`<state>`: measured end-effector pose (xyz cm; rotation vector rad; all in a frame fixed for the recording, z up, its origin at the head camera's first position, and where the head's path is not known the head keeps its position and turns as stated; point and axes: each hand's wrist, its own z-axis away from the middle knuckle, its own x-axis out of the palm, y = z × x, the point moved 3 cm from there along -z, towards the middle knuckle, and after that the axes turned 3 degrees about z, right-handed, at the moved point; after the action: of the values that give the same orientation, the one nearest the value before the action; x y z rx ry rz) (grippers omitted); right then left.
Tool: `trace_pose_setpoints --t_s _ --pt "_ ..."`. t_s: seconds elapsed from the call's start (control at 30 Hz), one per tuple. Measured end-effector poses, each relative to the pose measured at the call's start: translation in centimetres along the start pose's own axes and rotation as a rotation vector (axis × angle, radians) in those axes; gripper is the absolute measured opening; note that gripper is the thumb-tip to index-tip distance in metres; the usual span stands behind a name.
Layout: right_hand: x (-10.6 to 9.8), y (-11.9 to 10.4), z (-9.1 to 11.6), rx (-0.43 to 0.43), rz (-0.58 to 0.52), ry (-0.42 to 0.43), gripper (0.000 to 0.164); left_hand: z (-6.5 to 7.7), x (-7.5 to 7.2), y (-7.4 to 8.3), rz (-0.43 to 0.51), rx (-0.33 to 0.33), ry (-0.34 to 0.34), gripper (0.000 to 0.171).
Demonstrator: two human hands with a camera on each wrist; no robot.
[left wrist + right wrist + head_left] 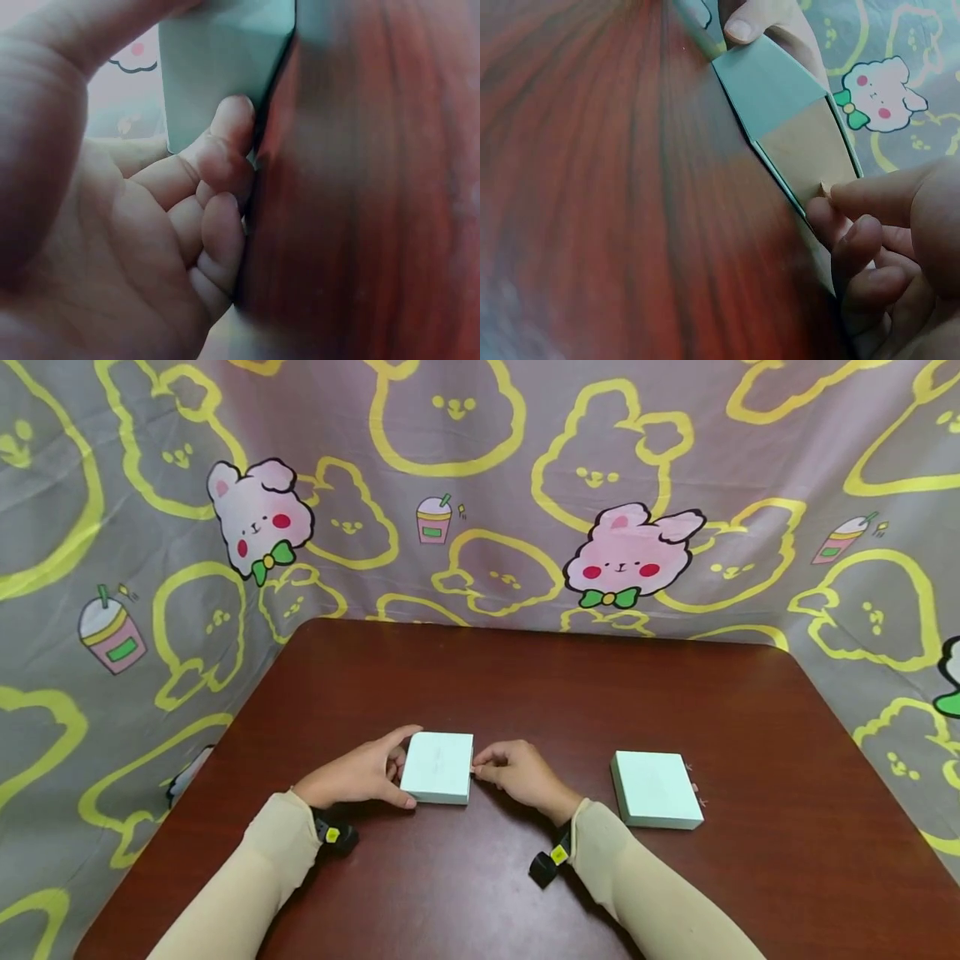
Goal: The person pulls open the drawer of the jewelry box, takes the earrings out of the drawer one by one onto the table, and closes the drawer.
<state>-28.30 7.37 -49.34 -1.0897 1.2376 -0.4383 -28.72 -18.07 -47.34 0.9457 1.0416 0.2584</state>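
A pale mint-green square box [438, 767] lies flat on the table between both hands. My left hand [360, 773] grips it from the left, thumb at the near edge and a finger at the far edge. In the left wrist view the other fingers [223, 232] are curled beside the box's wall [206, 67]. My right hand [525, 778] is at the box's right side. The right wrist view shows its thumb and forefinger pinching a small tab [824, 187] on the beige end panel [806, 150], which is set within the green sleeve.
A second mint-green box [657, 789] lies to the right, beyond the right forearm, with a small pinkish tab [695, 787] and ribbon-like bits on its right side. The dark red-brown wooden table [525, 685] meets a patterned curtain [495, 502] at the back and sides.
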Motion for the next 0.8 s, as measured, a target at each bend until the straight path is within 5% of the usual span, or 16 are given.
trace_pose_setpoints --t_s 0.8 --pt "0.1 0.02 -0.12 -0.001 0.014 0.072 0.007 -0.07 0.01 -0.02 0.022 -0.018 0.001 0.104"
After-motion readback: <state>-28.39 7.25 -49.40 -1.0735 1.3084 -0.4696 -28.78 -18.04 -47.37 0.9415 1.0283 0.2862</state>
